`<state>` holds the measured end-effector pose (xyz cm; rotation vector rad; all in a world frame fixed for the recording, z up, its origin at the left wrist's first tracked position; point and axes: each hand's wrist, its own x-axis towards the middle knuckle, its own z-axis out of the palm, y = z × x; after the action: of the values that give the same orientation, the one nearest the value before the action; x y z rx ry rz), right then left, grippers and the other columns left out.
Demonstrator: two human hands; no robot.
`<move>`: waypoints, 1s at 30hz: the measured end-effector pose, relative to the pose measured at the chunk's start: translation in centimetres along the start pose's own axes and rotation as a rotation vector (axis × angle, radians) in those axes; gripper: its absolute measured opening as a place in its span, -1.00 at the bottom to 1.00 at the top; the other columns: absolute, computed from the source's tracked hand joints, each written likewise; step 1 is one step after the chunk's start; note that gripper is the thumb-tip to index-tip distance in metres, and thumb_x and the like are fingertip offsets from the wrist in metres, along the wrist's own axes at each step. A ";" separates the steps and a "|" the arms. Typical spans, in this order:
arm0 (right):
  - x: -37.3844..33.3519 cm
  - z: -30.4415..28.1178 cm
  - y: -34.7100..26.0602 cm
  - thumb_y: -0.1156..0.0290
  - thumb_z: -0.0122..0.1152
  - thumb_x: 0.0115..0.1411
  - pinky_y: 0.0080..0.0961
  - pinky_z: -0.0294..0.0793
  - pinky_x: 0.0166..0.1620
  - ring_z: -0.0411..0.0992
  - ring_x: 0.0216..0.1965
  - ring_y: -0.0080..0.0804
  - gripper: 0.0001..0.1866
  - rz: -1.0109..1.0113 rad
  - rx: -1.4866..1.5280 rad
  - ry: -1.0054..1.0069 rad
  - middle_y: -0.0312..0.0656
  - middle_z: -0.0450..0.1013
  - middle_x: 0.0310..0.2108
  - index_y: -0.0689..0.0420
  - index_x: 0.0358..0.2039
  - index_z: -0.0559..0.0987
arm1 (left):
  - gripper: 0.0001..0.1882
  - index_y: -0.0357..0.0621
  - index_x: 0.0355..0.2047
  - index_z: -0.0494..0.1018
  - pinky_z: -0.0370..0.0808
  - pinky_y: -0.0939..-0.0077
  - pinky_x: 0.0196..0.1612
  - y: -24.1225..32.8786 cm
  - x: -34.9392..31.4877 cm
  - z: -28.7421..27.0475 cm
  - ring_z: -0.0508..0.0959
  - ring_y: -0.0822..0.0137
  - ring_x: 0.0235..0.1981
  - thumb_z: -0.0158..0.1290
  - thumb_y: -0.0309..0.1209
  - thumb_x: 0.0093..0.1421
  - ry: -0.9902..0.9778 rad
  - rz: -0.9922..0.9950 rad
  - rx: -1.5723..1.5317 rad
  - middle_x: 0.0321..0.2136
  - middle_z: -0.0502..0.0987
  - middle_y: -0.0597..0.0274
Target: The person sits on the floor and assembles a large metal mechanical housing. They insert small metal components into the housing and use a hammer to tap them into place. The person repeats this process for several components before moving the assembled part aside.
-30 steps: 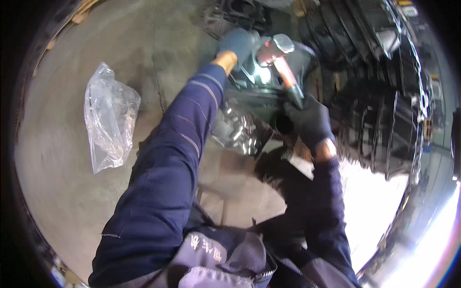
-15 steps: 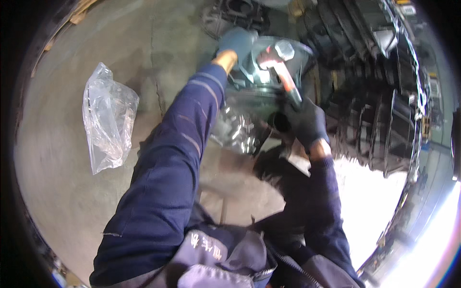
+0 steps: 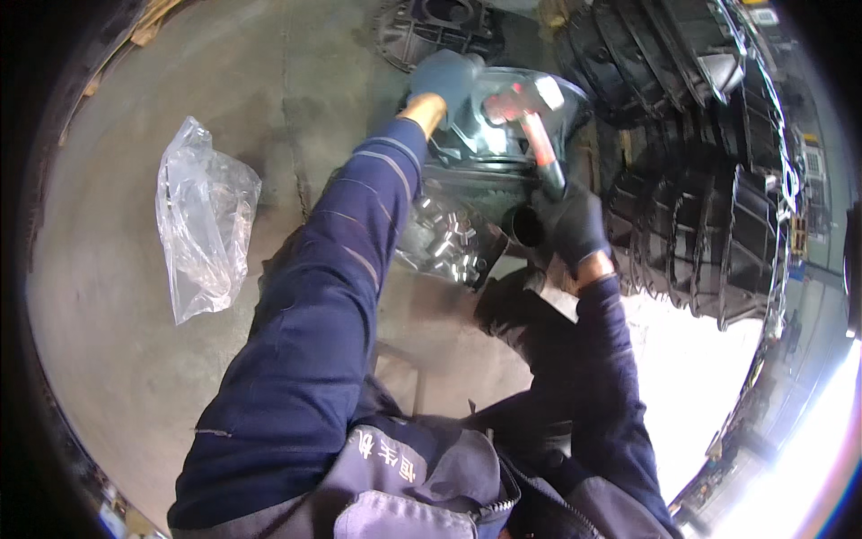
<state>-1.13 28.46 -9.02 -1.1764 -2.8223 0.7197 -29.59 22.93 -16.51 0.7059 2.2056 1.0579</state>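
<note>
My right hand (image 3: 575, 225), in a dark glove, is closed round the black end of a hammer's handle (image 3: 540, 148). The hammer's red-and-metal head (image 3: 523, 101) hangs over a large, shiny metal housing (image 3: 489, 164). At the housing's far left edge is my gloved left hand (image 3: 442, 77); its fingers are blurred and mostly hidden, so its grip does not show. Nearer me, below the housing, lies a clear bag of short silvery metal pins (image 3: 442, 241). A dark round opening of a cylindrical part (image 3: 528, 226) shows beside my right hand.
Stacks of dark ribbed castings (image 3: 682, 225) stand on the right. Beyond my left hand lies another dark round casting (image 3: 431, 34). A crumpled clear plastic bag (image 3: 205, 225) rests on the grey floor (image 3: 108, 314) to the left.
The hammer head has shifted slightly to the right and turned a little. My left hand stays at the housing's edge, nearly unmoved.
</note>
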 end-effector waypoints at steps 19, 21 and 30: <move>1.3 -5.5 2.3 0.14 0.42 0.11 -0.07 0.55 -0.35 0.60 -0.33 0.16 -0.68 -0.263 -0.274 0.251 0.12 0.61 -0.38 0.12 -0.28 0.68 | -0.43 -0.30 -0.18 0.63 0.47 -0.04 0.07 0.0 -0.9 1.2 0.60 -0.25 -0.03 -0.18 -0.04 0.35 0.113 0.024 0.138 -0.10 0.59 -0.32; 1.9 -11.3 0.8 0.19 0.40 0.17 -0.18 0.53 -0.43 0.57 -0.55 -0.12 -0.70 -0.536 -0.433 0.392 -0.01 0.58 -0.54 0.20 -0.33 0.69 | -0.45 -0.29 -0.18 0.63 0.48 -0.04 0.07 -0.1 -0.7 0.9 0.59 -0.25 -0.03 -0.18 -0.06 0.34 0.140 0.073 0.161 -0.09 0.59 -0.32; -0.7 -0.6 0.3 0.08 0.27 0.25 -0.07 0.54 -0.20 0.55 -0.26 0.11 -0.64 -0.031 -0.226 0.144 0.14 0.56 -0.35 0.15 -0.25 0.61 | -0.43 -0.32 -0.26 0.62 0.52 0.01 0.01 -0.4 0.3 0.7 0.64 -0.20 -0.11 -0.20 -0.05 0.38 0.082 0.135 0.211 -0.18 0.64 -0.27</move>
<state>-0.32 28.47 -8.50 -1.1554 -2.8491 0.3051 -29.42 23.30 -17.25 0.9301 2.3919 0.9415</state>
